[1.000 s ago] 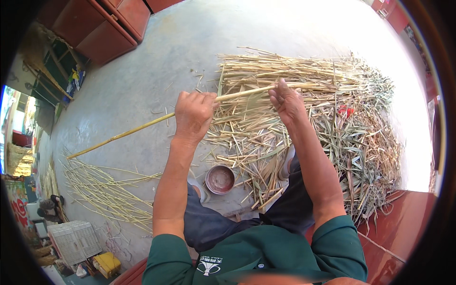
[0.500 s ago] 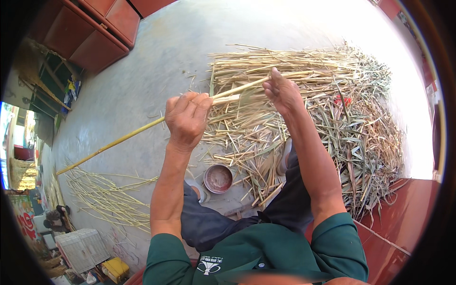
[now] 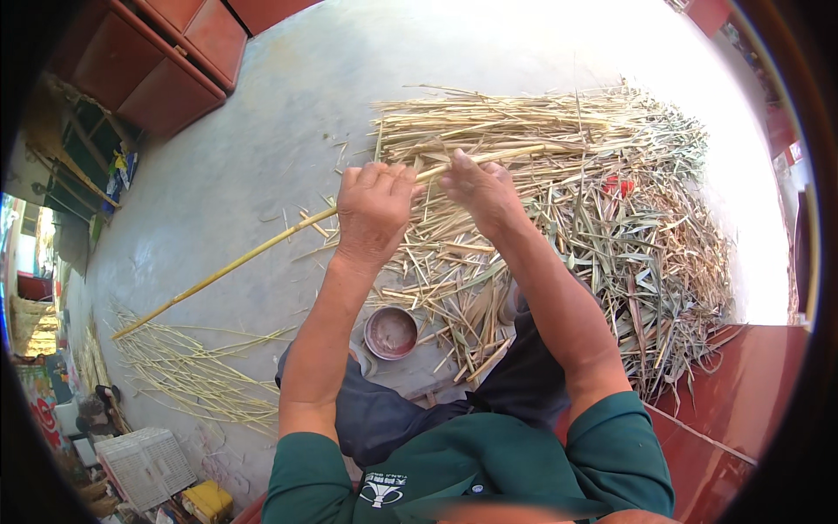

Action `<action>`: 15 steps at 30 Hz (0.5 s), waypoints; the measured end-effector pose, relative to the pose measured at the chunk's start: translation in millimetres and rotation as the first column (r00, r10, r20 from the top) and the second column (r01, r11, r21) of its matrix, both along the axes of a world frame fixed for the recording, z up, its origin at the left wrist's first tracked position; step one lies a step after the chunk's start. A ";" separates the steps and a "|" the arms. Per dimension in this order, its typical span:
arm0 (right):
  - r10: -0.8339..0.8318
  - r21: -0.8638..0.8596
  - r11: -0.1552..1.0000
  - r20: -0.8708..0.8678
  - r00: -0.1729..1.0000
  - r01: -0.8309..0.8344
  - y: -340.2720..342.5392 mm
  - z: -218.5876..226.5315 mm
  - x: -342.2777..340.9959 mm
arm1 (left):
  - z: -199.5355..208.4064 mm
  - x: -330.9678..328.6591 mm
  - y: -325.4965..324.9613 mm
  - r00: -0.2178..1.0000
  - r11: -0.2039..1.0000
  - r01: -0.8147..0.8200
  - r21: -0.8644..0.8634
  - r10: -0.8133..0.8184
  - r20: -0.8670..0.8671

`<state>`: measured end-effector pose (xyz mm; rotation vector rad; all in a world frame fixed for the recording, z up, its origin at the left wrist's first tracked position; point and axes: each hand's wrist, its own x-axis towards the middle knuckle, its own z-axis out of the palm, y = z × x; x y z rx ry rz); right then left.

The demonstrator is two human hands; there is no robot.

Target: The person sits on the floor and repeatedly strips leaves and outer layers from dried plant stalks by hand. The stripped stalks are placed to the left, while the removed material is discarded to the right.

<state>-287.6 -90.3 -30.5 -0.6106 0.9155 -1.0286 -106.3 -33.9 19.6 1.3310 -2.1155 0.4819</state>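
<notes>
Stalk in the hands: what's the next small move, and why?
Probably slide the right hand outward along the stalk, away from the left hand. The left hand is closed around the stalk and could steady it; the right hand is at the stalk close by, and a length appears to extend beyond it.

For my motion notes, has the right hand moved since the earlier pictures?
Yes: against the bowl, the right hand has moved left, toward the left hand.
</notes>
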 end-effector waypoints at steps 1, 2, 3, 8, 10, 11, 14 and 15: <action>0.035 -0.010 0.999 0.015 0.999 -0.035 0.5 -1.2 0.7 | -0.8 8.1 -1.1 1.000 0.997 -0.013 0.070 0.012 0.003; 0.020 -0.006 1.000 0.028 0.999 -0.019 0.2 -2.4 -0.6 | -0.7 15.8 -0.8 1.000 0.991 -0.027 0.132 0.026 0.004; -0.060 0.025 0.998 0.004 0.998 0.060 -4.0 -2.8 -5.0 | 0.8 24.9 -0.3 0.999 0.980 -0.040 0.195 0.039 0.007; -0.262 0.062 0.963 -0.018 0.965 0.263 -29.5 -1.9 -47.2 | 26.9 102.7 10.0 0.944 0.908 -0.184 0.377 0.270 -0.188; -0.258 0.028 0.965 -0.046 0.965 0.259 -31.3 -3.4 -52.8 | 23.9 117.7 13.5 0.909 0.861 -0.177 0.476 0.328 -0.255; -0.242 0.025 0.969 -0.052 0.969 0.244 -30.6 -3.8 -52.6 | 19.4 119.8 12.8 0.897 0.850 -0.130 0.510 0.320 -0.304; -0.182 -0.069 0.981 -0.007 0.983 0.181 -25.2 -3.2 -44.4 | 2.0 110.3 8.9 0.881 0.766 0.005 0.642 0.300 -0.365; -0.153 -0.105 0.983 0.013 0.988 0.153 -23.7 -1.9 -41.7 | -3.5 103.2 6.7 0.884 0.737 0.067 0.673 0.269 -0.382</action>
